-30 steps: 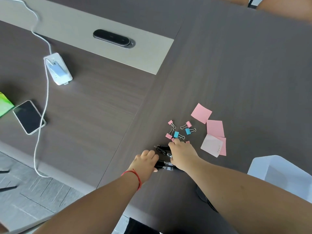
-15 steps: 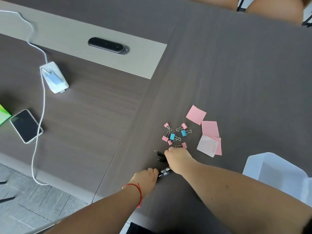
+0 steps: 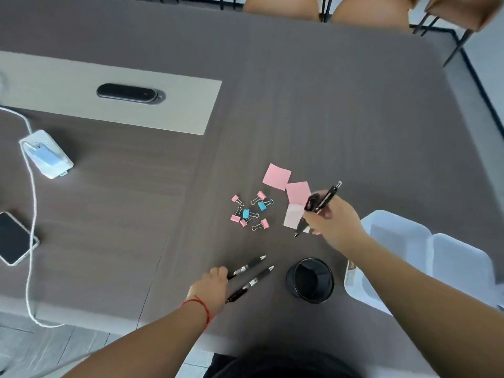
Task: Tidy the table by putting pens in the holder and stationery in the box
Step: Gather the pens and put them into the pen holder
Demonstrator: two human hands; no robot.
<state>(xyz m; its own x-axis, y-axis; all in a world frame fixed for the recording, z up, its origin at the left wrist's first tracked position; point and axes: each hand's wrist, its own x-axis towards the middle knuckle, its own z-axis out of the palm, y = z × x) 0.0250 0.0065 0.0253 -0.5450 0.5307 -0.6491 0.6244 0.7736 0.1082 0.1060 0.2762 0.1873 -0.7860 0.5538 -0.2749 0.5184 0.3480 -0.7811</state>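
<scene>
My right hand (image 3: 331,221) is lifted above the table, closed around black pens (image 3: 323,200) whose ends stick out above and below the fist. My left hand (image 3: 211,289) rests on the table, its fingers on the ends of two black pens (image 3: 251,272) that lie side by side, tips pointing right. A black round pen holder (image 3: 311,281) stands open between my hands. A translucent white box (image 3: 425,257) sits open to the right. Several pink and blue binder clips (image 3: 251,211) and pink sticky notes (image 3: 276,176) lie in the middle.
A phone (image 3: 12,238) and a white charger block (image 3: 46,154) with its cable (image 3: 30,241) lie at the left. A black oval socket cover (image 3: 128,94) sits in a pale strip. Chairs (image 3: 281,6) stand beyond the table's far edge.
My right hand lifted pens off the table and moved up to the right. The left hand stayed with two pens. The view shifted, bringing the holder and box into sight.
</scene>
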